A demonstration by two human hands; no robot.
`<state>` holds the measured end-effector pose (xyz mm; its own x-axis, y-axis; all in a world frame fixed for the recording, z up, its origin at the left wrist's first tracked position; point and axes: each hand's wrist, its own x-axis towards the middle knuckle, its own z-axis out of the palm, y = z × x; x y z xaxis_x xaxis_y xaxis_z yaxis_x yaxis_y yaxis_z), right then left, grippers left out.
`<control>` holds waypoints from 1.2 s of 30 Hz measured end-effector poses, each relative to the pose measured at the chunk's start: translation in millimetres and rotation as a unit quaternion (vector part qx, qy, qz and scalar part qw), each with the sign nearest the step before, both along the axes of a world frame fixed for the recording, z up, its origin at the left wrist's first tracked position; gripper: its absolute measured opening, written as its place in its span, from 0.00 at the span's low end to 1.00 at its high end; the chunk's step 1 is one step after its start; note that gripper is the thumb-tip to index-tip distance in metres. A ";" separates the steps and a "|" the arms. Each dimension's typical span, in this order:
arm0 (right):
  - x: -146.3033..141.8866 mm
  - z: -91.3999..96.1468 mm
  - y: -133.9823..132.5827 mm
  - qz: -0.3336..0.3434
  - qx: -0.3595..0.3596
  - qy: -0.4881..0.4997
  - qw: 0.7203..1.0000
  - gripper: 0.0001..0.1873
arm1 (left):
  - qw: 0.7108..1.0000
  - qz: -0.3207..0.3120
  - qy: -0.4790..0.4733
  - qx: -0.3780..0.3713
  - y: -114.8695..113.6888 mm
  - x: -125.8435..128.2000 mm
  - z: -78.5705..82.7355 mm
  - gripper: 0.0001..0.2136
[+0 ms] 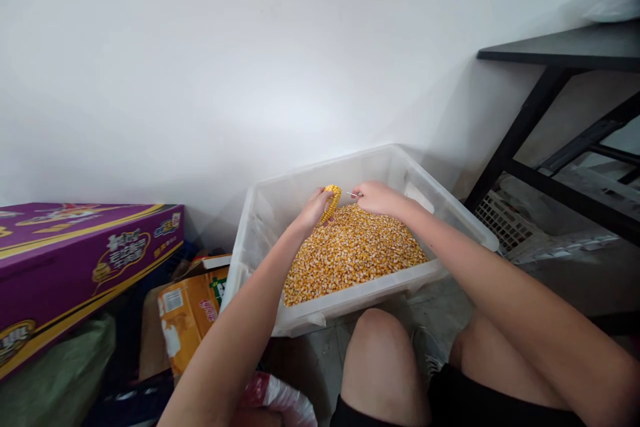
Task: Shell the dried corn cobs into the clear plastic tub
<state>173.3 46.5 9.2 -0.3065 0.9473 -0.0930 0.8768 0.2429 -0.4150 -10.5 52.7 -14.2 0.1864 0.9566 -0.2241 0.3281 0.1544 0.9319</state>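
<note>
My left hand (314,208) is wrapped round an ear of corn (333,199), held tilted above a heap of loose kernels. To its right, my right hand (376,198) is closed on a thin metal tool (353,194) whose tip points left at the corn, a small gap apart from it. The tool's handle is hidden in my fingers, so I cannot tell its exact kind. Below both hands, yellow corn kernels (355,247) cover the bottom of a translucent white plastic bin (320,317).
A purple printed carton (90,273) and an orange box (187,310) are on the left. At the right stands a black-framed table (560,53) with a white plastic basket (505,220) beneath it. A white wall (250,67) rises behind the bin. My knees are in front.
</note>
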 end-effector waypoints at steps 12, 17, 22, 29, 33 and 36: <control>0.7 0.4 -2.2 0.013 0.028 0.022 0.999 0.16 | 0.998 -0.045 -0.029 0.045 -0.2 2.0 -1.8 0.19; 7.0 -1.1 1.0 0.009 0.021 0.044 0.999 0.18 | 0.996 -0.064 -0.029 0.048 0.1 -0.6 -3.9 0.21; 11.4 -4.6 2.5 0.033 0.044 0.078 0.995 0.19 | 0.997 -0.041 0.004 0.068 1.9 -5.8 -5.7 0.26; 4.9 -6.9 -1.6 0.054 0.057 0.090 0.993 0.17 | 0.993 -0.039 0.056 0.102 4.2 -4.3 -11.3 0.30; 3.1 -5.1 -4.2 0.057 0.062 0.059 0.995 0.16 | 0.983 -0.028 0.096 0.152 3.4 -5.4 -10.6 0.38; 3.5 -4.7 -5.6 0.062 0.073 0.050 0.994 0.15 | 0.982 -0.025 0.096 0.161 2.5 -6.4 -8.8 0.38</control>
<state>176.8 40.9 4.4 -0.4221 0.9030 0.0796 0.7923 0.4102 -0.4517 -16.9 55.2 -23.1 0.2182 0.9745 0.0530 0.5019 -0.1586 0.8502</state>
